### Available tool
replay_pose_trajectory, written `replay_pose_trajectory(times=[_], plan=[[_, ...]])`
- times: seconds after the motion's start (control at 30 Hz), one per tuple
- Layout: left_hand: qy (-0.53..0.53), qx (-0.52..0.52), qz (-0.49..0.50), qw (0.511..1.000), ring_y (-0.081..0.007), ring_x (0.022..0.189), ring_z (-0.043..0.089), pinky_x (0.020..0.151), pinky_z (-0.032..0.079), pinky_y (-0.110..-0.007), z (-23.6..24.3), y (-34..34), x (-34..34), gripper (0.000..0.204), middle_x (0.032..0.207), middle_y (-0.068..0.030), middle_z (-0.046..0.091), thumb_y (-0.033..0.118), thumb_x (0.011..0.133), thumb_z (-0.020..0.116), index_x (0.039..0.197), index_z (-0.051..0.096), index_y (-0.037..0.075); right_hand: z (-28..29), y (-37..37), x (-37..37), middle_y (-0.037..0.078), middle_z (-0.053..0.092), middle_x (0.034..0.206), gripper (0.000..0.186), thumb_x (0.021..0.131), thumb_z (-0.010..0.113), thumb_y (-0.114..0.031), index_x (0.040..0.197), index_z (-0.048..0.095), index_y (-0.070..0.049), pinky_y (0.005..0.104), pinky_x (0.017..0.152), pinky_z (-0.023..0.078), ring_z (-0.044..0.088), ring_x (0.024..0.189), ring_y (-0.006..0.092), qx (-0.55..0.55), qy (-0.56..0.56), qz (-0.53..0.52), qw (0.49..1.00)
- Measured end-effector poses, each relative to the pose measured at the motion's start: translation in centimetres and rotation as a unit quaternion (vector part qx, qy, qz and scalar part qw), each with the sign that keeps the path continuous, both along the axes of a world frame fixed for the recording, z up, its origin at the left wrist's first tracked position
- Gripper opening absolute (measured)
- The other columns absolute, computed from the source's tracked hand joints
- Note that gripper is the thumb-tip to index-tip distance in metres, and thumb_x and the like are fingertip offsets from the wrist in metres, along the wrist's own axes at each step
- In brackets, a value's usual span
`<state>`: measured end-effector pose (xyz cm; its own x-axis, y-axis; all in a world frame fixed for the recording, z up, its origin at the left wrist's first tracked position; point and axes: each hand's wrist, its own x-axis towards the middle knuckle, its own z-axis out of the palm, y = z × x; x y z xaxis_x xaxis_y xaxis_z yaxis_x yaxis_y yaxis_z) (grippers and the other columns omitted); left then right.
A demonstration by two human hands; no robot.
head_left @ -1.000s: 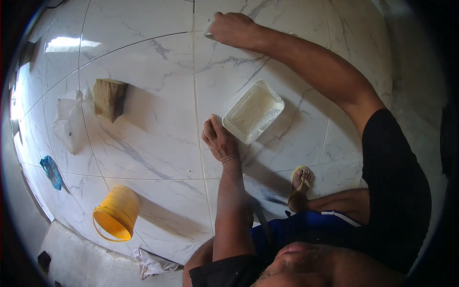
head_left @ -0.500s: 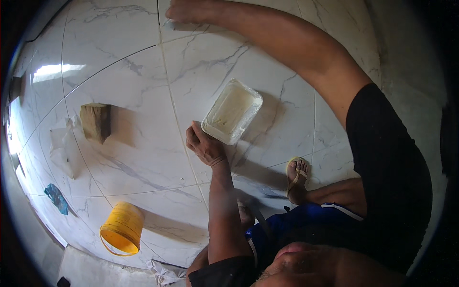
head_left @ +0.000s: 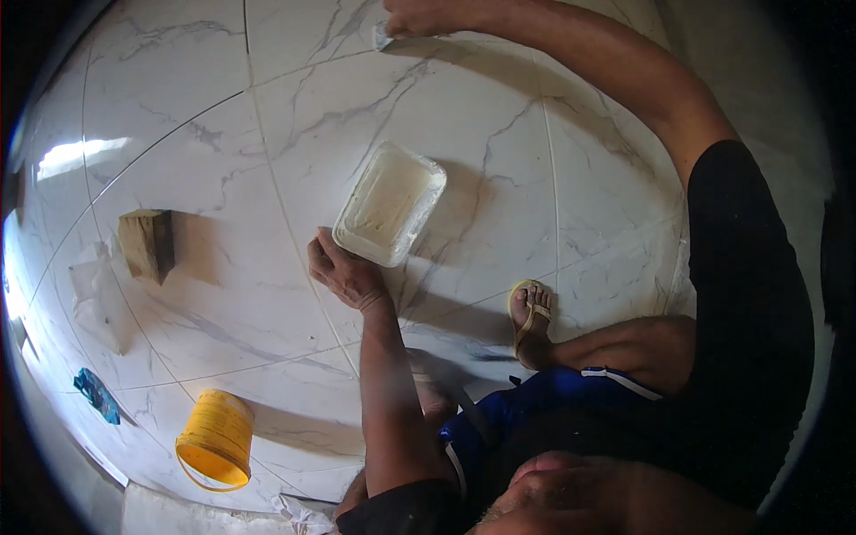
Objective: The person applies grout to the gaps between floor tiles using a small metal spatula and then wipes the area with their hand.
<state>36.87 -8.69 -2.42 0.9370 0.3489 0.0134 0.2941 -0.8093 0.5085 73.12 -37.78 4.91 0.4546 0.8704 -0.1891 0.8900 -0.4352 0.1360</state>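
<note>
At the top of the head view, my right hand (head_left: 412, 16) is closed on a small pale flat tool (head_left: 382, 37), pressed near a grout line of the white marbled tile floor (head_left: 464, 125); the tool's shape is partly hidden by my fingers. Lower down, my left hand (head_left: 346, 272) rests on the floor with fingers bent and a little apart, holding nothing I can see. It is right beside the lower left corner of a white rectangular plastic tub (head_left: 390, 201), which has pale paste smeared over its inside and rim.
A rough wooden block (head_left: 145, 246) and crumpled white plastic (head_left: 100, 299) lie to the left, blue plastic (head_left: 96, 395) below them. A yellow bucket (head_left: 214, 428) lies lower left, near a pale cloth (head_left: 301, 513). My sandalled foot (head_left: 532, 316) is right of my left arm.
The view has shifted. Over the last half second my right hand has moved rightward along the tiles with the small tool. My left hand stays beside the tub.
</note>
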Motion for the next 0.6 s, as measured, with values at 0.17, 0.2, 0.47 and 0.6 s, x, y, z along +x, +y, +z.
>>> replay_pose_trajectory(times=[0.17,0.2,0.47,0.6], plan=[[0.003,-0.018,-0.005,1.000,-0.0343,0.124,0.051,0.103,0.045,-0.043,0.4,-0.8,0.3,0.045,0.133,-0.0117,0.055,0.014,0.092,0.068,0.136,0.059,0.012,2.1,-7.6,-3.6,0.014,0.070,0.087,0.019,0.087,0.062,-0.027,0.089,0.075,-0.014,0.0497,0.066,0.057,0.071,0.077,0.0353,-0.069,0.024,-0.083,0.994],[0.005,-0.010,-0.011,1.000,-0.0340,0.124,0.051,0.103,0.045,-0.043,0.5,-0.8,0.3,0.045,0.133,-0.0116,0.055,0.014,0.093,0.068,0.137,0.059,0.011,2.3,-8.6,-4.0,0.014,0.069,0.087,0.018,0.087,0.062,-0.027,0.090,0.075,-0.015,0.0497,0.065,0.057,0.071,0.077,0.0351,-0.079,0.025,-0.095,0.992],[-0.010,0.011,-0.018,1.000,-0.0334,0.126,0.050,0.103,0.045,-0.041,0.8,-0.7,0.1,0.046,0.133,-0.0119,0.056,0.013,0.096,0.065,0.141,0.057,0.010,3.7,-15.5,-7.0,0.013,0.065,0.092,0.016,0.089,0.060,-0.027,0.095,0.072,-0.019,0.0496,0.065,0.056,0.070,0.078,0.0340,-0.131,0.044,-0.178,0.974],[0.022,-0.075,0.048,0.996,-0.0334,0.128,0.050,0.104,0.046,-0.041,0.2,-0.9,0.2,0.048,0.135,-0.0127,0.055,0.011,0.096,0.065,0.143,0.056,0.009,4.4,-19.7,-8.4,0.012,0.064,0.094,0.015,0.090,0.059,-0.026,0.096,0.071,-0.020,0.0498,0.064,0.055,0.070,0.079,0.0336,-0.163,0.051,-0.220,0.960]])
